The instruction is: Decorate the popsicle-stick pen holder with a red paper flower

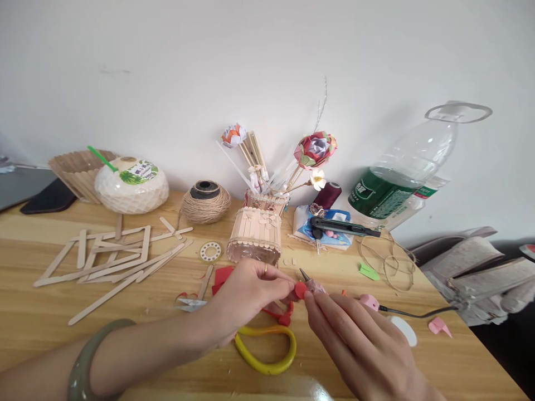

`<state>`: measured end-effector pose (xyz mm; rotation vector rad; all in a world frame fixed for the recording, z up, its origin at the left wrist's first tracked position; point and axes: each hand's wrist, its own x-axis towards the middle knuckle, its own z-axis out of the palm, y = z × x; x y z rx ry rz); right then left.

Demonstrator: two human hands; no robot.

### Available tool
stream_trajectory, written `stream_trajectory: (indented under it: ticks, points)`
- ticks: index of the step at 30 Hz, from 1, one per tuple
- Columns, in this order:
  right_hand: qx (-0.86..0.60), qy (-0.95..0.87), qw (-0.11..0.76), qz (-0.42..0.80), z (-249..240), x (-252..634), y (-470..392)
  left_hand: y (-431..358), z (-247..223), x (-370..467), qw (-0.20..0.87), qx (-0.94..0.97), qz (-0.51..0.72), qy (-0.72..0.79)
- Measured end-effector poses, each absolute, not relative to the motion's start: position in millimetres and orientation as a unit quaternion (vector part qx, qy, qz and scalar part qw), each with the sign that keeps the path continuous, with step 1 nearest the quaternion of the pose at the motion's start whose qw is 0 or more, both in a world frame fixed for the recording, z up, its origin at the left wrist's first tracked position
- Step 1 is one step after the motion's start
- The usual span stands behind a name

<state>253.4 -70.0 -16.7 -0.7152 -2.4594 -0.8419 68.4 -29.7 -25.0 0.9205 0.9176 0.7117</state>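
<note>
A small red paper piece sits between my two hands. My left hand, with a ring on one finger, is closed, its thumb and forefinger pinched at the left side of the red piece. My right hand is closed too, its fingertips pressed at the right side of the same piece. Just behind them the dark metal tip of a glue gun points up-left, its pink body partly hidden by my right hand. Yellow-handled scissors lie below, their blades showing left of my left forearm. Red paper lies behind my left wrist.
Wooden sticks lie across the left. Along the wall stand a coconut, a twine spool, a stick-built holder with paper flowers, and a large bottle. A utility knife rests on a tissue pack. The cable runs right.
</note>
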Motion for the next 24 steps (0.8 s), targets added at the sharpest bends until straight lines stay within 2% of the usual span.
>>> stream_trajectory:
  ticks: [9,12,15,17,21,24]
  points:
    - [-0.237,-0.900,0.209,-0.299,-12.8,252.2,-67.2,-28.0,-23.0,70.5,0.727,0.424,0.314,0.440]
    - [-0.256,-0.900,0.239,-0.258,-18.4,252.4,-68.4,-27.7,-22.8,70.5,0.719,0.423,0.319,0.450]
    - [-0.341,-0.862,0.346,-0.141,-20.7,251.4,-67.8,-27.8,-22.5,69.8,0.713,0.429,0.328,0.448]
    - [-0.419,-0.821,0.388,-0.010,-18.2,249.5,-66.0,-28.1,-22.1,69.2,0.710,0.433,0.331,0.446]
    - [-0.506,-0.738,0.362,0.261,-13.5,244.9,-61.9,-29.3,-20.5,68.6,0.707,0.442,0.332,0.441]
    - [-0.515,-0.681,0.363,0.373,-17.8,242.6,-60.5,-29.7,-19.9,68.6,0.703,0.451,0.331,0.439]
